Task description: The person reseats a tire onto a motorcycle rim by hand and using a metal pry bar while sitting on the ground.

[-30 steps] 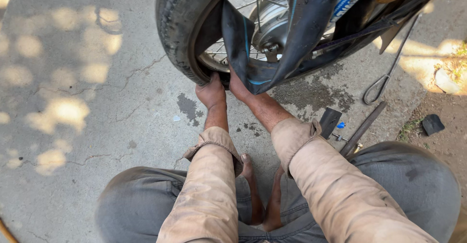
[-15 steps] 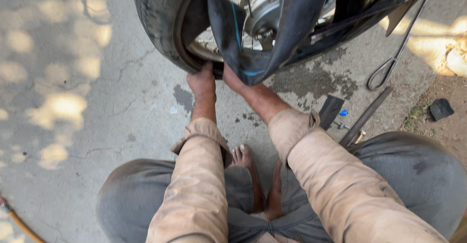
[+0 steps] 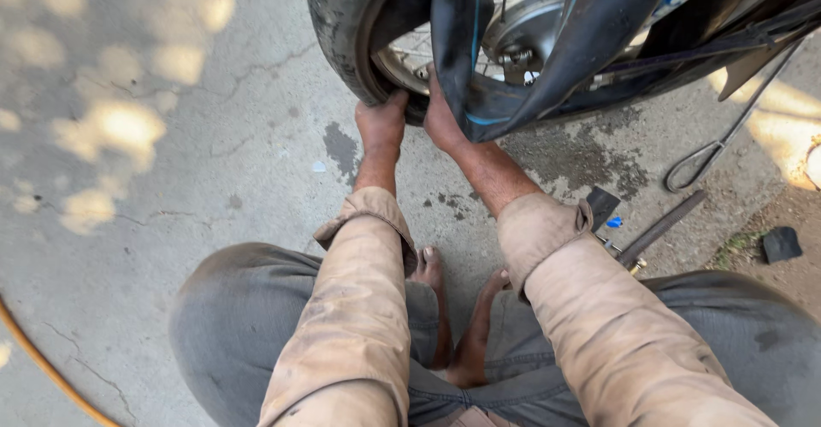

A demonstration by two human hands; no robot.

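At the wheel: black rubber motorcycle tyre (image 3: 342,25) on a spoked metal rim (image 3: 410,59), upper middle of the view; everything below is placed relative to this tyre.
Tube: slack black rubber inner tube (image 3: 547,68) hangs out of the tyre's right side in a wide loop, draped across the silver hub (image 3: 522,16).
Left hand: left hand (image 3: 380,123) at the tyre's lowest edge, fingers curled up and pressed on the bead where tyre meets rim; clamped on the tyre edge, not spread.
Right hand: right hand (image 3: 443,119) just right of the left, touching the bottom of the tyre where the tube loop starts; fingertips are hidden behind the tube, so cannot tell whether it pinches tube or tyre.
Sleeves: both forearms in dirty tan rolled-cuff sleeves (image 3: 359,307), running down from the tyre toward the camera.
Feet: two bare feet (image 3: 453,316) below the tyre, between grey-trousered knees.
Ground: cracked grey concrete (image 3: 154,179), dark wet stain (image 3: 342,149) just below-left of the tyre.
Tools: long flat metal tyre lever (image 3: 663,226) lying below-right of the tyre; bent wire stand loop (image 3: 697,166) further right.
Hose: thin orange hose (image 3: 43,358) far below-left of the tyre.
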